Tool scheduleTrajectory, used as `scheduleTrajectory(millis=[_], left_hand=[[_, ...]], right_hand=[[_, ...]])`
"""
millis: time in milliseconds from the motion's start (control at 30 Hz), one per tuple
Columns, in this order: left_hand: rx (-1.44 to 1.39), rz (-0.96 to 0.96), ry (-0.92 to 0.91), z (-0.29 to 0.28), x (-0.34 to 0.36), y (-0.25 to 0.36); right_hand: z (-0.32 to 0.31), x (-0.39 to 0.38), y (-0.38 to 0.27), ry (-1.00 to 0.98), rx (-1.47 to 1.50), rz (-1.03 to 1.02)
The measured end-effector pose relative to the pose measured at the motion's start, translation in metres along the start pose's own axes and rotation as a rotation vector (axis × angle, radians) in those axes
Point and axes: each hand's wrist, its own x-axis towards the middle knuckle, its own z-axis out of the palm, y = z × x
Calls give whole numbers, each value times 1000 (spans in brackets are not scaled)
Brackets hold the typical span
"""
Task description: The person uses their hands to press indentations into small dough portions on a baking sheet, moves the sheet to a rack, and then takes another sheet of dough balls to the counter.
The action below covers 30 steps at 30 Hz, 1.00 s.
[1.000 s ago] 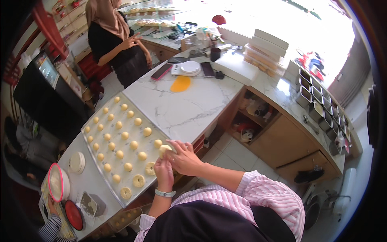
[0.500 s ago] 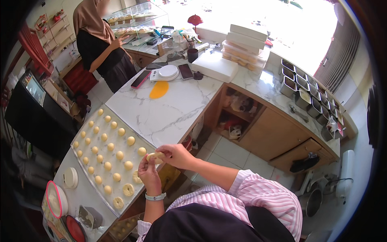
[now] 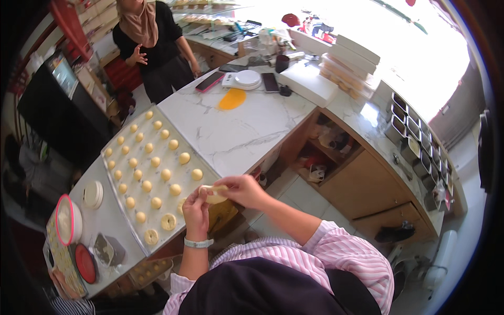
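Between my two hands, over the tray's right edge, is a pale piece of dough (image 3: pixel 216 198), stretched flatter than a ball. My left hand (image 3: pixel 195 209) grips its left side with thumb and fingers, a pale watch strap on the wrist. My right hand (image 3: pixel 245 190) pinches its right side. To the left lies the lined tray (image 3: pixel 191 185) with rows of smooth dough balls (image 3: pixel 166 174). At its near end sit dough rings, such as one dough ring (image 3: pixel 168 221) with a dimpled centre; another is partly hidden by my left hand.
A pink-rimmed bowl (image 3: pixel 77 223), a white lid (image 3: pixel 93 194), a metal tin (image 3: pixel 116 251) and a red lid (image 3: pixel 85 263) stand left of the tray. Beyond are a scale (image 3: pixel 247 79), phones and a yellow mat (image 3: pixel 231 98). Another person (image 3: pixel 157 42) stands at the far left.
The dough between my hands has become wider and flatter. My view has shifted, so the counter sits farther right. The other person has turned toward the counter and lowered one arm.
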Motion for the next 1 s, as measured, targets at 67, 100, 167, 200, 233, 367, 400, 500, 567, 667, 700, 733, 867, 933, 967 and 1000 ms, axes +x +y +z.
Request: scheduleTrajectory(millis=[67, 100, 167, 200, 233, 367, 400, 500, 567, 667, 700, 733, 867, 933, 967, 1000], left_hand=[[8, -35, -10, -2, -1, 0], [34, -76, -40, 4, -1, 0], [76, -147, -81, 7, -2, 1], [36, -132, -67, 4, -3, 1], [-3, -106, -57, -2, 0, 2], [7, -209, -76, -1, -3, 7], [2, -243, -152, -4, -2, 5], [-28, -110, -54, -8, -2, 5], [14, -153, -34, -5, -3, 10], [55, -212, -62, -5, -1, 8], [71, -228, -78, -6, -1, 9], [58, -193, -27, -6, 0, 9], [59, -208, 9, -7, 1, 11], [67, -238, -14, -7, 2, 9], [62, -223, -7, -6, 2, 7], [62, -205, -1, -5, 3, 8]], right_hand=[[-3, 6, 6, 39, 101, -8], [-3, 8, 17, 70, 192, -39], [5, 3, 10, 21, 77, -110], [5, 0, 6, 3, 25, -153], [4, 2, 7, -61, 199, -60], [3, 9, 11, -9, 226, 65], [9, 9, 11, -37, 206, 16], [10, 7, 7, -72, 235, 38], [2, 12, 10, -39, 272, 158], [11, 13, 6, -74, 295, 117], [15, 13, 9, -106, 300, 80], [13, 12, 13, -106, 318, 78], [5, 19, 13, 23, 291, 169], [11, 16, 12, -60, 282, 139], [13, 14, 12, -100, 278, 124], [13, 14, 17, -98, 322, 105]])
